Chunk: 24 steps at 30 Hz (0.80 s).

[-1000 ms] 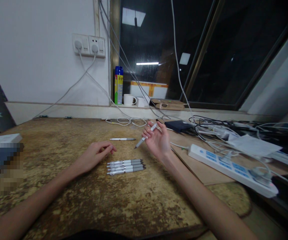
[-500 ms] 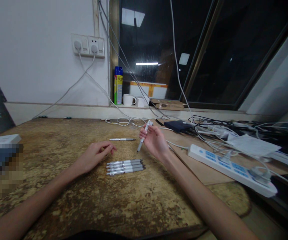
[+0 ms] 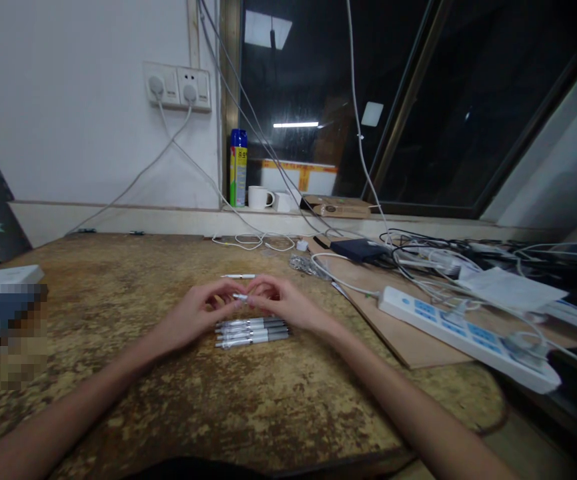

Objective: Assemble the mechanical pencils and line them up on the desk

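Observation:
Between the fingertips of my left hand (image 3: 213, 305) and my right hand (image 3: 278, 301) is a white and grey pen (image 3: 241, 297); both hands are closed on it and cover most of it. Just below, several similar pens (image 3: 252, 339) lie side by side on the worn wooden table (image 3: 168, 413), their grey ends to the right. One more pen (image 3: 238, 276) rests alone behind my hands, its right part hidden by my right fingers.
A white power strip (image 3: 468, 337) with plugs lies on the right beside a brown board (image 3: 393, 333) and tangled cables. Small clear-looking pieces (image 3: 308, 265) sit behind my right hand. A spray can (image 3: 238, 170) and white mug (image 3: 259, 198) stand on the sill. A white box (image 3: 5, 275) is far left.
My right hand has come down and left with the pen, which has turned from upright to roughly level. My left hand has moved slightly right and now grips the pen too.

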Available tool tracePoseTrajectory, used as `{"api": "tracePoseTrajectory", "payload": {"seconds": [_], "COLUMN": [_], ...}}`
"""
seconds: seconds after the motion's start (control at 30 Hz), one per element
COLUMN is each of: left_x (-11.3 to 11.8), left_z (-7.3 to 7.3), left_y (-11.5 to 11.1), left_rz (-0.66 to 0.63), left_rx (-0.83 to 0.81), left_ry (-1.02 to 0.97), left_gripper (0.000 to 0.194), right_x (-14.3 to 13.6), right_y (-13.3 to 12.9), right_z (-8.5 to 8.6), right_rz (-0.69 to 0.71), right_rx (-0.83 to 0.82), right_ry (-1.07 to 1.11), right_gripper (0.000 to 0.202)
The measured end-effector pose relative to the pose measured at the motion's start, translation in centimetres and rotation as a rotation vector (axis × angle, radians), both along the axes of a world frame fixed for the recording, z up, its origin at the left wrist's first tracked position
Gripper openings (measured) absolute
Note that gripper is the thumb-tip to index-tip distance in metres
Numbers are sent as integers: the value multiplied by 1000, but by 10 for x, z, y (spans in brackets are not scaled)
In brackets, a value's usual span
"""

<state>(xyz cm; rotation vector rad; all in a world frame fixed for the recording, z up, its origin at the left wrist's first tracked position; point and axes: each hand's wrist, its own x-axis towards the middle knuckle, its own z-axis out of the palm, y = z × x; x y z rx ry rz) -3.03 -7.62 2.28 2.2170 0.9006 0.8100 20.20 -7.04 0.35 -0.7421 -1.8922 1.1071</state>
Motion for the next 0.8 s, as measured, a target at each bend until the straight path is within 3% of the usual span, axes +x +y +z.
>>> {"api": "tracePoseTrajectory", "payload": {"seconds": [0.1, 0.23, 0.6, 0.8], "left_x": [-3, -13, -29, -30], "left_z": [-2, -6, -12, -15], "left_y": [5, 17, 31, 34], "left_rz": [27, 95, 46, 11], "left_rx": [-1, -5, -26, -72], "left_ry": [-8, -28, 164, 221], "left_gripper": [33, 33, 34, 37], "right_x": [2, 13, 31, 31], "right_y": [4, 15, 17, 19], "right_z": [-4, -10, -13, -14], "right_rz": [-20, -171, -55, -45], "right_rx": [-70, -156, 78, 35], "right_ry": [-7, -9, -284, -400], "right_gripper": [31, 39, 24, 28]}}
